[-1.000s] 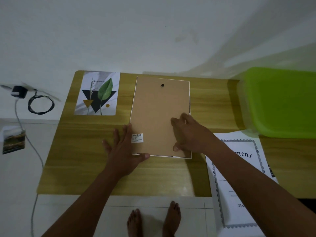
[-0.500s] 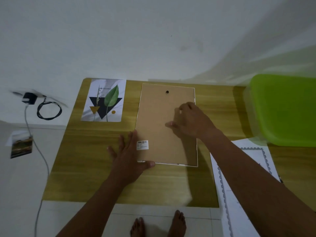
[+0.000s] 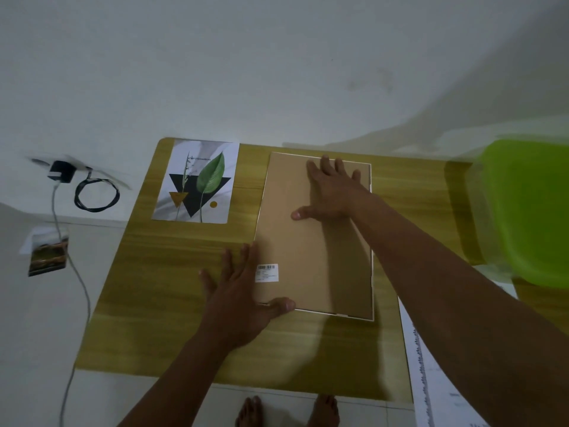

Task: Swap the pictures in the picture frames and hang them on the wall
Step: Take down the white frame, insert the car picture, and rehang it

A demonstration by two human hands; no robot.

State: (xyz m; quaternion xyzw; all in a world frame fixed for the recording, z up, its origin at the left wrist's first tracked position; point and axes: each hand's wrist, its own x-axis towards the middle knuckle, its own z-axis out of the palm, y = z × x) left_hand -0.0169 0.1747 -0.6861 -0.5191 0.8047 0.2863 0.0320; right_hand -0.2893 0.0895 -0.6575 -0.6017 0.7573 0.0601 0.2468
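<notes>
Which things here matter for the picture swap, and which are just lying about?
Job in hand:
- frame, face down, with the left hand and the right hand flat on it
- leaf print, beside the frame
- certificate on the right, probably the other picture

Lying about:
- green bin
- charger and cable on the floor
- small card on the floor

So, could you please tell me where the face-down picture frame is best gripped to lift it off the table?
Probably by its two long white edges, one hand from each side. The frame lies flat on the table, backing up, so fingertips must slip under the thin rim; the left hand rests at the near left corner.
</notes>
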